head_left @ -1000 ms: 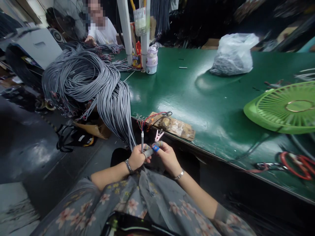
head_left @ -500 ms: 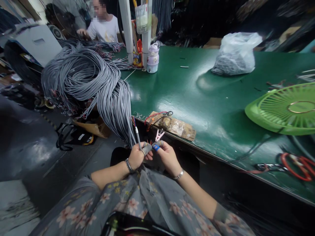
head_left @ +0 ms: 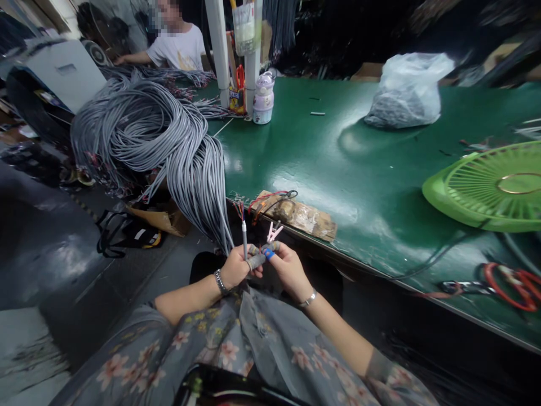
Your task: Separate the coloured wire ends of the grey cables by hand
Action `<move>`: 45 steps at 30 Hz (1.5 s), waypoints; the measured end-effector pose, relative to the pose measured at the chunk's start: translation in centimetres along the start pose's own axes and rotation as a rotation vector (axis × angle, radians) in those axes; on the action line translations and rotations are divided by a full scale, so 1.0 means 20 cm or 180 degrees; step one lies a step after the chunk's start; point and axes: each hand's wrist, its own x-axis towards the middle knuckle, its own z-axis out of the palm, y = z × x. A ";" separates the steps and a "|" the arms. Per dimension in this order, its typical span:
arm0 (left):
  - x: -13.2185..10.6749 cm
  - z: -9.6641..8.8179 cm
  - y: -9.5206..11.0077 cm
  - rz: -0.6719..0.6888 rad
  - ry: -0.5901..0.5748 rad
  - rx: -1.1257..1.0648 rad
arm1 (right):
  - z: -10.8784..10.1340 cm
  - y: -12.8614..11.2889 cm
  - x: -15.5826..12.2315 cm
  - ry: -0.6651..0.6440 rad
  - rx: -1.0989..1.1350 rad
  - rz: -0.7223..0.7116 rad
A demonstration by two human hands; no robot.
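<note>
In my left hand [head_left: 239, 266], closed, a grey cable [head_left: 244, 239] stands upright with thin coloured wires [head_left: 240, 211] fanning from its stripped end. Grey covers wrap some of its fingers. My right hand [head_left: 289, 269] is closed in a pinch, its fingertips meeting those of the left; a blue band circles one digit. Between the fingertips a bit of thin reddish wire [head_left: 260, 248] shows, mostly hidden. Just beyond them, a pink clip [head_left: 274, 232] sits by the table edge, below a worn wooden block [head_left: 302, 217] with red and black leads.
Bundled grey cables [head_left: 147, 124] hang over the left end of the green table [head_left: 304, 152]. On it stand a lilac bottle [head_left: 263, 98], a plastic bag [head_left: 406, 93], a green fan [head_left: 486, 189] and red-handled scissors [head_left: 507, 287]. A person [head_left: 180, 45] sits across at the back left.
The cable in my left hand has tilted more upright, its wire end shifting right. Both hands stay together. The person at the back has stretched an arm further left.
</note>
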 end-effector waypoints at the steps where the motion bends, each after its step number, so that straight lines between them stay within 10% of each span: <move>1: 0.00 0.00 0.00 -0.0038 -0.0055 0.0006 | -0.01 0.00 0.00 -0.0045 -0.0083 -0.0036; 15: 0.01 -0.02 0.02 -0.0074 -0.0311 0.0242 | -0.02 -0.01 0.00 -0.0147 -0.0163 -0.0056; 45: -0.01 0.04 0.02 0.0130 0.0473 -0.0390 | -0.05 0.04 0.11 0.0385 0.1613 0.0722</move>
